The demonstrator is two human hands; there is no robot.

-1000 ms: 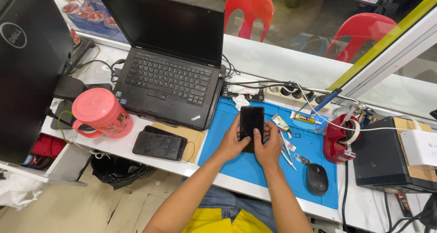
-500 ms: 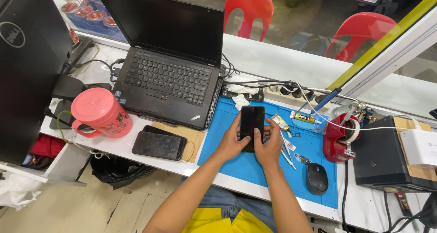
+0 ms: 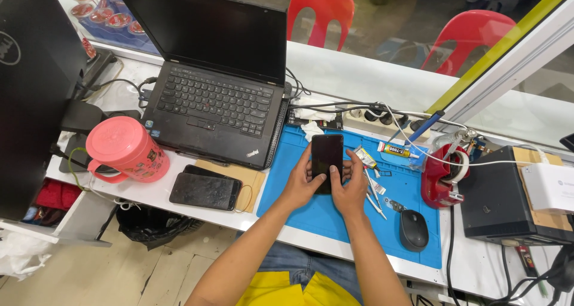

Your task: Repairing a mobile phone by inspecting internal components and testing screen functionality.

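While your left hand (image 3: pixel 301 185) and right hand (image 3: pixel 351 189) clasp the dark phone (image 3: pixel 327 158) together from both sides, it sits above the blue mat (image 3: pixel 299 213), near its far edge. A black mouse (image 3: pixel 414 230) lies by the mat's near right corner.

I see a glossy glass phone (image 3: pixel 327 159) over a matt blue rubbery mat (image 3: pixel 299 207), a smooth pink plastic mug (image 3: pixel 122 150), and a matt black plastic laptop (image 3: pixel 215 105).

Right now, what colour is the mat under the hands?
Blue: the mat shows clearly in the head view, below both hands.
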